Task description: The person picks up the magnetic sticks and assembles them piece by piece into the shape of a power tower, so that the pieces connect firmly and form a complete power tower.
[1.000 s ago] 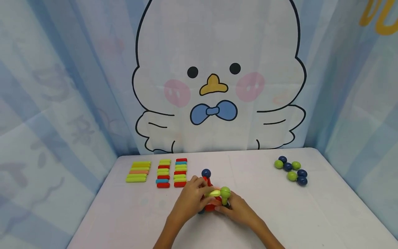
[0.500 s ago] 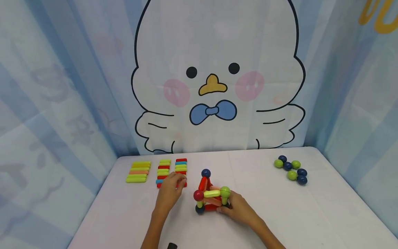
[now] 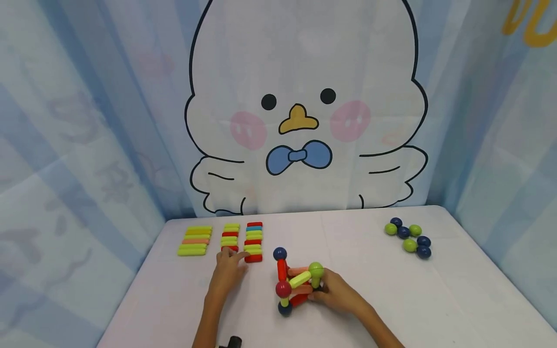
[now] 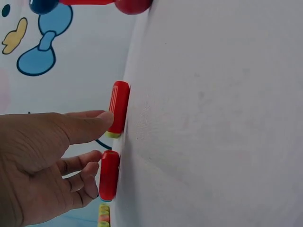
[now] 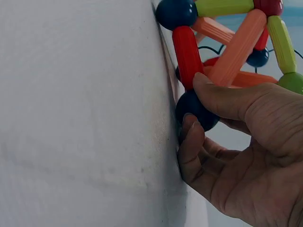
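Head view: a ball-and-stick frame [image 3: 301, 289] stands on the bench, just left of the right hand [image 3: 337, 292], and it has swung round over the last half second. Its red ball [image 3: 283, 289] has come nearer the person, and the dark blue far ball [image 3: 280, 253] has slid left and nearer too. A yellow-green top ball [image 3: 315, 270] tops the corner by the right hand.

That hand pinches a dark blue base ball [image 5: 201, 109], its thumb reaching the end of the red stick joined there. The left hand [image 3: 228, 271], which was on the frame a second ago, is now well apart from it, at the near ends of two columns of loose sticks. Its thumb meets the side of one loose red stick [image 4: 120, 105], while its lower fingers bend beside another red stick [image 4: 109, 175]; whether it pinches either, I cannot tell. My reading is that one hand alone now steadies the build, leaving the other free among the spare parts.

Further out lie the left column [image 3: 196, 241], middle column [image 3: 229, 239] and right column [image 3: 254, 241] of sticks. Loose balls [image 3: 403, 232], blue and green, cluster on the bench [image 3: 370, 261] far to the right, before a chick-printed curtain [image 3: 300, 58].
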Motion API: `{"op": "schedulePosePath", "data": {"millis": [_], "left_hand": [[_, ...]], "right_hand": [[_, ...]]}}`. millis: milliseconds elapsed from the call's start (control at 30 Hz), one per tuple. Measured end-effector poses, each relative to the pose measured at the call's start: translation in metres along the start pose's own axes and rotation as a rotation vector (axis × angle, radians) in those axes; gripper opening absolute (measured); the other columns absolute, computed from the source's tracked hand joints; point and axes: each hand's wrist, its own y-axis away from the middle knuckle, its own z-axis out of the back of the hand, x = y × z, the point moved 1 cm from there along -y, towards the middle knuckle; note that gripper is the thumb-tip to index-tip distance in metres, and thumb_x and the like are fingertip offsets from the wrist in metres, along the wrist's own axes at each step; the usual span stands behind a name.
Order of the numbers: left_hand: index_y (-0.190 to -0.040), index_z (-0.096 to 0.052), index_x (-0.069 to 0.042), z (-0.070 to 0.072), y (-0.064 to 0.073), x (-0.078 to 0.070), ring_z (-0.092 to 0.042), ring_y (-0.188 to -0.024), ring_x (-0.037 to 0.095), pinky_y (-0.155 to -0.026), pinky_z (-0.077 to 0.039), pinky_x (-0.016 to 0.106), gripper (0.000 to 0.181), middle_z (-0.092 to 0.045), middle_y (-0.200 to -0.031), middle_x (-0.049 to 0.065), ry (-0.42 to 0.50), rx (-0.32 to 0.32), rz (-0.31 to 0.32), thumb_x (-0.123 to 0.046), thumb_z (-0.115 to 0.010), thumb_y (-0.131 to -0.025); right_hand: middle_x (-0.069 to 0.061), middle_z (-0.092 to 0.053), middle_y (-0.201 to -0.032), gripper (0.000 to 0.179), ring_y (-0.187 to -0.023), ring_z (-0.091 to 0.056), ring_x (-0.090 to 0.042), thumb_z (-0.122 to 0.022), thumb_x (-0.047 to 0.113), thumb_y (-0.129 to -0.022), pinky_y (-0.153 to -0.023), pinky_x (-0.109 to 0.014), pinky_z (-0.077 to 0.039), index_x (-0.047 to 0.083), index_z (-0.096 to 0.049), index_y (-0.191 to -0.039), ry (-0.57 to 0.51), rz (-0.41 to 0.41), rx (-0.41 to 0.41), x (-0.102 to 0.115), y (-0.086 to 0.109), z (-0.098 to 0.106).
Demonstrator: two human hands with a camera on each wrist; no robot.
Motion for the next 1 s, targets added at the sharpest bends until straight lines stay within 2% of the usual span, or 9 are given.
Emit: {"op": "schedulePosePath", "data": {"millis": [33,167,333,467,600,667,767,900,1000], "left_hand": [[-0.119,-0.070,-0.020,-0.001,0.000,0.000,-0.043,-0.118,0.033,-0.086,-0.057,0.042,0.036,-0.047,-0.116,0.015,-0.010,0.002,-0.004,-0.015,-0.077,-0.084],[-0.108,-0.070,-0.020,-0.004,0.001,-0.003,-0.043,-0.115,0.032,-0.085,-0.057,0.041,0.029,-0.047,-0.115,0.014,-0.045,0.007,-0.018,-0.016,-0.080,-0.080],[-0.093,-0.067,-0.017,-0.004,-0.001,-0.011,-0.051,-0.106,0.024,-0.082,-0.058,0.037,0.024,-0.056,-0.106,0.008,-0.074,0.015,-0.113,-0.019,-0.084,-0.077],[-0.087,-0.062,-0.014,-0.003,0.000,-0.020,-0.054,-0.088,0.017,-0.073,-0.057,0.029,0.024,-0.057,-0.085,0.002,-0.067,0.081,-0.159,-0.015,-0.084,-0.076],[-0.090,-0.058,-0.011,-0.003,0.003,-0.028,-0.052,-0.074,0.013,-0.066,-0.054,0.024,0.027,-0.053,-0.074,0.001,-0.034,0.147,-0.143,-0.012,-0.082,-0.078],[-0.097,-0.060,-0.010,-0.003,0.004,-0.031,-0.053,-0.074,0.012,-0.067,-0.055,0.024,0.026,-0.056,-0.077,0.001,0.043,0.161,-0.136,-0.012,-0.079,-0.080],[-0.114,-0.063,-0.009,0.001,0.005,-0.034,-0.059,-0.084,0.015,-0.073,-0.057,0.029,0.031,-0.064,-0.091,0.004,0.270,0.201,-0.131,-0.018,-0.074,-0.086],[-0.128,-0.062,-0.006,0.012,0.009,-0.043,-0.063,-0.097,0.027,-0.085,-0.056,0.040,0.045,-0.068,-0.108,0.011,0.668,0.338,-0.118,-0.031,-0.069,-0.091],[-0.128,-0.061,-0.004,0.020,0.013,-0.049,-0.063,-0.099,0.029,-0.092,-0.054,0.043,0.049,-0.069,-0.111,0.012,0.823,0.463,-0.095,-0.035,-0.068,-0.091]], "right_hand": [[-0.002,-0.063,-0.110,0.052,-0.091,-0.053,-0.013,-0.076,0.021,-0.084,-0.079,-0.029,-0.053,0.005,-0.053,-0.128,-0.015,0.002,0.020,0.000,0.001,0.001],[-0.003,-0.062,-0.116,0.053,-0.095,-0.055,-0.016,-0.075,0.019,-0.085,-0.084,-0.034,-0.053,0.005,-0.050,-0.131,-0.024,0.017,0.093,-0.002,0.004,0.006],[-0.008,-0.062,-0.118,0.048,-0.099,-0.057,-0.020,-0.072,0.014,-0.087,-0.085,-0.042,-0.054,0.004,-0.049,-0.129,-0.036,0.007,0.148,-0.004,0.006,0.012],[-0.007,-0.063,-0.110,0.036,-0.093,-0.059,-0.018,-0.069,0.015,-0.089,-0.078,-0.032,-0.054,0.004,-0.053,-0.119,-0.043,0.021,0.117,-0.006,0.004,0.014],[-0.007,-0.062,-0.105,0.031,-0.086,-0.058,-0.013,-0.067,0.014,-0.090,-0.070,-0.022,-0.050,0.002,-0.054,-0.116,-0.023,0.061,0.079,-0.008,0.002,0.015],[-0.008,-0.062,-0.107,0.033,-0.086,-0.059,-0.012,-0.067,0.013,-0.090,-0.069,-0.021,-0.051,0.002,-0.054,-0.119,-0.028,0.067,0.080,-0.008,0.002,0.015],[-0.010,-0.063,-0.111,0.040,-0.087,-0.061,-0.013,-0.067,0.012,-0.090,-0.069,-0.022,-0.052,0.002,-0.053,-0.126,-0.042,0.067,0.101,-0.008,0.002,0.015],[-0.014,-0.064,-0.116,0.048,-0.088,-0.063,-0.014,-0.067,0.013,-0.090,-0.069,-0.022,-0.053,0.000,-0.052,-0.133,-0.049,0.064,0.129,-0.009,0.002,0.014],[-0.017,-0.063,-0.119,0.051,-0.087,-0.064,-0.016,-0.068,0.013,-0.089,-0.067,-0.022,-0.054,-0.002,-0.051,-0.134,-0.053,0.057,0.140,-0.009,0.002,0.014]]}}
